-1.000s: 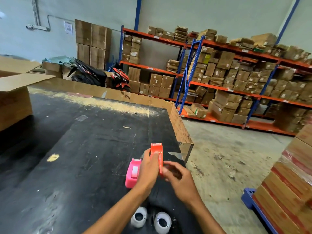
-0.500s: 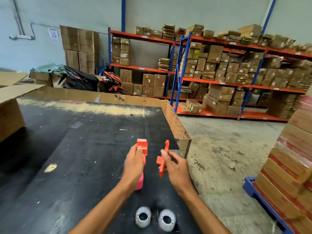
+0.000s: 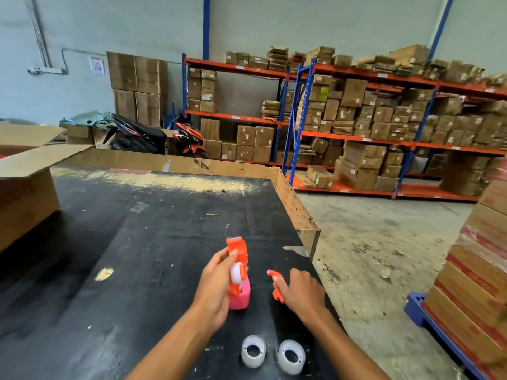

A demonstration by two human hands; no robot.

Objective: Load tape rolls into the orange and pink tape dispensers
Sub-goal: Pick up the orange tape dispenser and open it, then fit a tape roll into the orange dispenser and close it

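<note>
My left hand (image 3: 215,283) grips the orange tape dispenser body (image 3: 237,253), held upright above the black table (image 3: 153,242); a white hub shows on its open side. Right behind and below it the pink tape dispenser (image 3: 241,296) stands on the table. My right hand (image 3: 300,290) holds the detached orange side cover (image 3: 275,283) low, near the table's right edge. Two clear tape rolls lie flat on the table close to me, the left roll (image 3: 253,351) and the right roll (image 3: 291,357), between my forearms.
A large open cardboard box (image 3: 24,193) sits at the table's left. A cardboard rim (image 3: 296,204) lines the far and right table edges. Stacked cartons on a blue pallet (image 3: 477,275) stand at right. Shelving with boxes fills the back.
The orange dispenser has come apart: my left hand keeps the body, my right hand has carried the cover down and to the right. The camera view tilted slightly.
</note>
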